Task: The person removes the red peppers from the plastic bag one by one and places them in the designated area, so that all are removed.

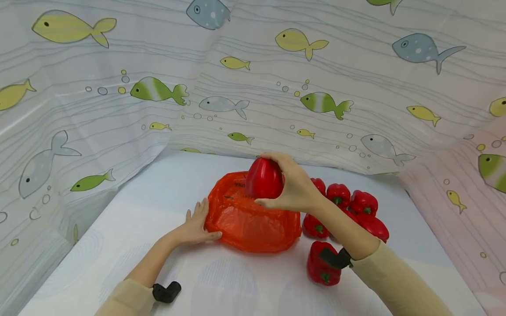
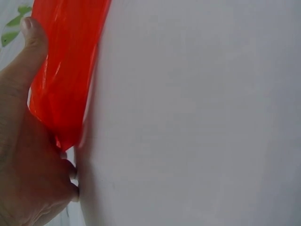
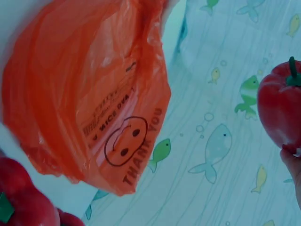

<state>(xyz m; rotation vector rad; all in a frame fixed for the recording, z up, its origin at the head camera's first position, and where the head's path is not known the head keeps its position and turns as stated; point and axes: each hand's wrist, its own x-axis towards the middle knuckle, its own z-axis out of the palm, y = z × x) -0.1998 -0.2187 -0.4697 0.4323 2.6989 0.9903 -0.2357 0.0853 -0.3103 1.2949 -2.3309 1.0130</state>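
Observation:
My right hand [image 1: 294,186] grips a red bell pepper [image 1: 262,179] between thumb and fingers, held up over the mouth of an orange plastic bag [image 1: 257,228]. In the right wrist view the same bell pepper [image 3: 281,106] shows its green stem, with a fingertip at its lower side. The bag [image 3: 89,94] has a printed smiley face and "THANK YOU" on it. Fingers spread, my left hand [image 1: 197,228] rests against the bag's left side. In the left wrist view its thumb lies along the orange plastic [image 2: 66,70].
Several red bell peppers [image 1: 363,202] are grouped right of the bag, partly behind my right forearm. One more bell pepper [image 1: 322,263] lies nearer, beside my right wrist strap. A fish-patterned sheet [image 1: 261,79] rises behind and around the white table [image 1: 221,285].

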